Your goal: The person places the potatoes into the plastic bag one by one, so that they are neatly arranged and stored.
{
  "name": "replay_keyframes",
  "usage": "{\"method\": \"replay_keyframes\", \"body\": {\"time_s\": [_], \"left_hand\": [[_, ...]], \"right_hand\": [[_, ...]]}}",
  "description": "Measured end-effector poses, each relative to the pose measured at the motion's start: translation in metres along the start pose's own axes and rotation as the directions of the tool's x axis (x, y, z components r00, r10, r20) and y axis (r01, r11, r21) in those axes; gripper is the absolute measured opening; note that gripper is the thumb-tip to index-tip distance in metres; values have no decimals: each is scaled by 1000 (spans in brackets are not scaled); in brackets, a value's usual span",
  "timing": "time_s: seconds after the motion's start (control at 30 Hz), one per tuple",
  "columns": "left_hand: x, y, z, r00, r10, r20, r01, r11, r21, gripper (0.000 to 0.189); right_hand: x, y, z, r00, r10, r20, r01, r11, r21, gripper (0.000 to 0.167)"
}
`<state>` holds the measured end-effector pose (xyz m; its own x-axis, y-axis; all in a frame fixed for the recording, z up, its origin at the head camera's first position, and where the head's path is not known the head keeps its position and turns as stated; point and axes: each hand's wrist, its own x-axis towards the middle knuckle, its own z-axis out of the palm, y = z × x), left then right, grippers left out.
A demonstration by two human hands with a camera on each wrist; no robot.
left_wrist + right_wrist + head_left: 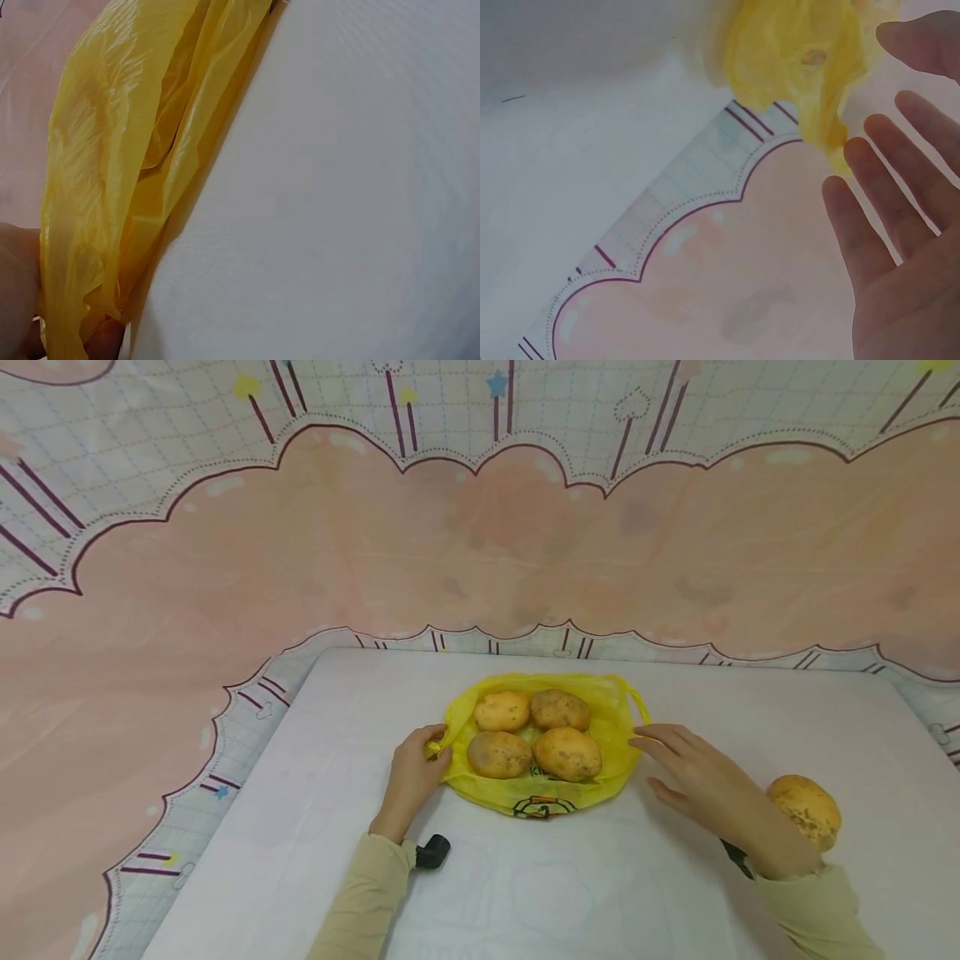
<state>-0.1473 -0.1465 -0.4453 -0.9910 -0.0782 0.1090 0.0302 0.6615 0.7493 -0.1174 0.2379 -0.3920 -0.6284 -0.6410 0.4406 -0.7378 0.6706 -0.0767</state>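
Observation:
A yellow plastic bag point(618, 752) lies spread with its mouth up on the white table, black print on its near side. Several potatoes point(567, 754) sit inside it in two rows. At the bag's left edge, my left hand point(411, 781) pinches the gathered plastic between thumb and fingers; in the left wrist view the yellow film point(90, 157) hangs in folds beside them. My right hand point(701, 781) is by the bag's right edge, fingertips right at its handle loop point(639, 703). Those fingers are extended and spread in the right wrist view, with nothing gripped.
Another potato point(806, 810) rests on the table point(570, 893) at the right, partly behind my right wrist. A black wrist-camera mount point(432, 852) sticks out beside the left sleeve. A patterned pink and white cloth point(525, 552) hangs behind the table's far edge.

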Motion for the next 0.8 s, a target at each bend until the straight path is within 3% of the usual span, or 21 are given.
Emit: {"method": "replay_keyframes", "body": {"time_s": [0.23, 0.37, 0.5, 0.8], "left_hand": [[0, 0, 0, 1000, 11, 1, -11, 1000, -10, 40], [0, 0, 0, 1000, 10, 1, -10, 1000, -11, 40], [0, 0, 0, 1000, 14, -4, -14, 1000, -5, 40], [0, 1, 0, 1000, 7, 0, -7, 1000, -1, 40]], "right_hand": [[-10, 5, -4, 999, 35, 21, -35, 999, -15, 62], [-16, 9, -7, 999, 39, 13, -39, 999, -17, 46], [-21, 11, -10, 999, 49, -10, -49, 998, -41, 74], [-32, 17, -16, 997, 73, -3, -73, 997, -38, 76]]}}
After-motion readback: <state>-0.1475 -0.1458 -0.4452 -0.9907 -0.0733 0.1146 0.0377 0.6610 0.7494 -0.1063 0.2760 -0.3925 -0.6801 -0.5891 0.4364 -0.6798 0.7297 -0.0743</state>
